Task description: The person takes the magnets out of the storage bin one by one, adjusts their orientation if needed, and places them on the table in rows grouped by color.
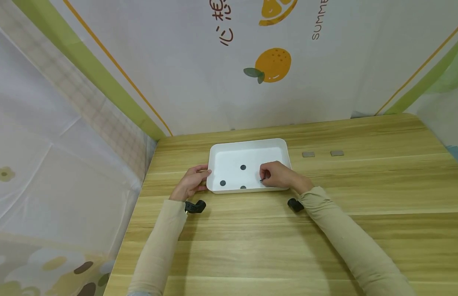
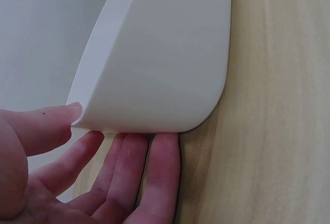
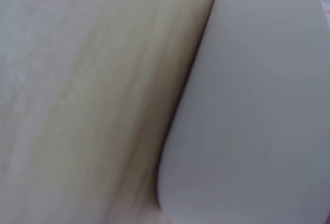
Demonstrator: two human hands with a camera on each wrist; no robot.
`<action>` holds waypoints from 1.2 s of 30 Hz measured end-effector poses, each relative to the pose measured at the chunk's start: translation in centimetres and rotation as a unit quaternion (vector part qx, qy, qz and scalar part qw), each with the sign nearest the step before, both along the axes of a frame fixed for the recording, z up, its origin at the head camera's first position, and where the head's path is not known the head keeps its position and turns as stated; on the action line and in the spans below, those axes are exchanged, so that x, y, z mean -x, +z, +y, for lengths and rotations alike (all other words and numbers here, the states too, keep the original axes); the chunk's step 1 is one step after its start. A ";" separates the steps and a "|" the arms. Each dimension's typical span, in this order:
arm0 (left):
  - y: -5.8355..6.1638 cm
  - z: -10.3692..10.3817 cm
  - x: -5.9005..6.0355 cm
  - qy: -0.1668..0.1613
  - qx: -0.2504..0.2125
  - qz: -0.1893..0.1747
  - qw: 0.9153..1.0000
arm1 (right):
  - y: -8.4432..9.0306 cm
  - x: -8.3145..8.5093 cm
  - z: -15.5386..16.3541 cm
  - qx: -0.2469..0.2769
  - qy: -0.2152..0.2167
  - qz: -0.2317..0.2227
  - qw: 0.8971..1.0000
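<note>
A shallow white rectangular tray lies on the wooden table. My left hand grips its left end; in the left wrist view the thumb lies at the rim and the other fingers touch the outer wall. Inside the tray, near its front right corner, my right hand pinches a small dark piece, mostly hidden by the fingers. Dark round discs lie on the tray floor: one near the middle, another at front left, a third partly behind the front wall. The right wrist view shows only tray wall and table.
Right of the tray, two small grey rectangular pieces lie on the table, a nearer piece and a farther piece. A printed white curtain hangs behind the table's back edge, and more cloth hangs at the left.
</note>
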State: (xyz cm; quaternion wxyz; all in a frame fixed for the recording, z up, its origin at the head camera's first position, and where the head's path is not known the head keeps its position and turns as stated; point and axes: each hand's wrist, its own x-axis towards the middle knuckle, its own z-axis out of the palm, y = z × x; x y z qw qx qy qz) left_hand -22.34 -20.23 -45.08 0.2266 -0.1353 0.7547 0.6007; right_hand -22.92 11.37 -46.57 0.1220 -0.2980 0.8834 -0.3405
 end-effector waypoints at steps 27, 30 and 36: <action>0.1 0.1 -0.2 -0.003 -0.010 0.004 1.000 | 0.2 0.5 0.5 0.108 -0.015 -0.061 0.992; 0.2 0.1 -0.2 -0.002 -0.008 0.002 1.000 | 0.2 0.5 0.5 0.112 -0.013 -0.057 0.992; 0.1 0.1 -0.1 -0.003 -0.004 0.001 1.000 | 0.2 0.4 0.5 0.112 -0.018 -0.047 0.992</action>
